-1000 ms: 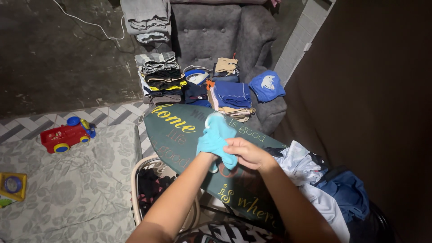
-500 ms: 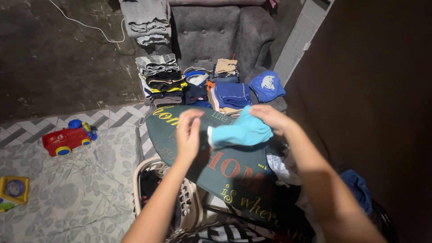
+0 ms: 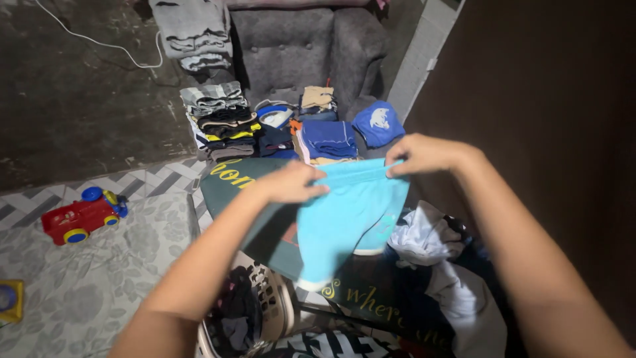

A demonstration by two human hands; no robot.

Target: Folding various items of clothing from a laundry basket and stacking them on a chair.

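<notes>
A small light-blue garment (image 3: 348, 219) hangs spread out above a dark green ironing board (image 3: 228, 185) with lettering. My left hand (image 3: 288, 183) pinches its upper left edge, and my right hand (image 3: 421, 154) pinches the upper right edge. The cloth is stretched flat between both hands, its lower hem hanging over the board. Both my forearms reach in from the bottom of the view.
Stacks of folded clothes (image 3: 225, 122) fill a grey armchair (image 3: 298, 46) behind the board. Unfolded laundry (image 3: 437, 245) is heaped at the right. A laundry basket (image 3: 265, 311) stands below the board. A red toy truck (image 3: 79, 215) lies on a floral sheet at left.
The garment was bunched in both hands over the board; my hands have moved apart and lifted, and it now hangs opened out between them.
</notes>
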